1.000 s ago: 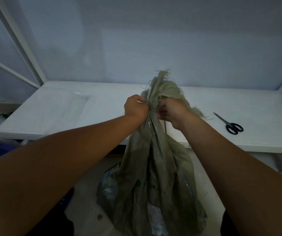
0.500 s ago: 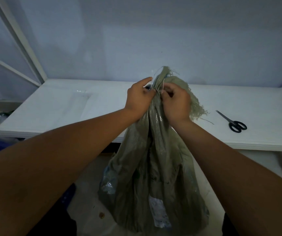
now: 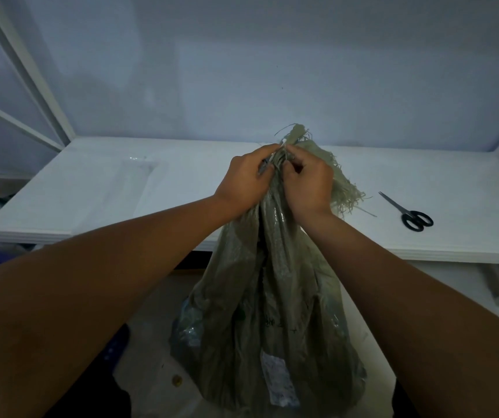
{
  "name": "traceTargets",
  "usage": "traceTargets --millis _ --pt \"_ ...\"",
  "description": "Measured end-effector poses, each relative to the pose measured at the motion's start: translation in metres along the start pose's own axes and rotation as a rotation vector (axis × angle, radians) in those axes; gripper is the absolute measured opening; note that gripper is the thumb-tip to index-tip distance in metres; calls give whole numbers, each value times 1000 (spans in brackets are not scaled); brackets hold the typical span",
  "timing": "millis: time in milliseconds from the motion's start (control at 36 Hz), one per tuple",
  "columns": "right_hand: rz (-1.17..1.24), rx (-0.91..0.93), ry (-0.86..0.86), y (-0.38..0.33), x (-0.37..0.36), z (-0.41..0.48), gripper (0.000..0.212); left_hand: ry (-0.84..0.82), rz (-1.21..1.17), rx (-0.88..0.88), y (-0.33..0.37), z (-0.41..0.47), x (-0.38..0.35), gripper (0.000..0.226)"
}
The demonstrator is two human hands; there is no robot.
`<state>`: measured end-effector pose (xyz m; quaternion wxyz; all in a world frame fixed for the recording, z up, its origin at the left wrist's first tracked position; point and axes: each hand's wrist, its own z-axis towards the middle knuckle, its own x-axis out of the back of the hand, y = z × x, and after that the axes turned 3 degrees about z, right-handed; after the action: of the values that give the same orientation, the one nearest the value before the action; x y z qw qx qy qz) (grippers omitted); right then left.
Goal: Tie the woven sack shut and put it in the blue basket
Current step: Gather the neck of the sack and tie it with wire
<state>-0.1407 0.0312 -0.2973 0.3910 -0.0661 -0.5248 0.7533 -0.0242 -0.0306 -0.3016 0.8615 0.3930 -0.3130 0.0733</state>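
Woven sack (image 3: 272,297) neck bunched between left hand (image 3: 243,185) and right hand (image 3: 310,185)

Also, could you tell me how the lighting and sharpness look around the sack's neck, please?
Head view: dim, bluish, even light; small glossy highlights on the woven sack just below the left hand and right hand pinching its neck, both fairly sharp; wide-angle stretch enlarges the forearms; the scissors read clearly.

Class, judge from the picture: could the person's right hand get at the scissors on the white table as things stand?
Probably yes, but only after letting go: the right hand pinches the gathered neck of the woven sack. The scissors lie to its right on the table, nothing between them.
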Motion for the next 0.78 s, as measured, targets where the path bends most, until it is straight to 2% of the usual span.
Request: traceTargets --millis 194,333,583,694,778 --pt "-19 13 -12 4 -2 1 41 -37 43 -44 -6 -1 2 44" --pt "-56 44 -8 4 -3 0 40 -43 82 -1 -6 -1 4 42" --pt "-302 50 -14 16 -4 0 37 -126 248 -34 3 -4 7 45" --pt "-277 23 -61 16 -4 -2 26 -170 320 -53 8 -5 7 47" --pt "-245 58 -87 13 -2 -3 35 -200 377 -61 4 -4 7 48"
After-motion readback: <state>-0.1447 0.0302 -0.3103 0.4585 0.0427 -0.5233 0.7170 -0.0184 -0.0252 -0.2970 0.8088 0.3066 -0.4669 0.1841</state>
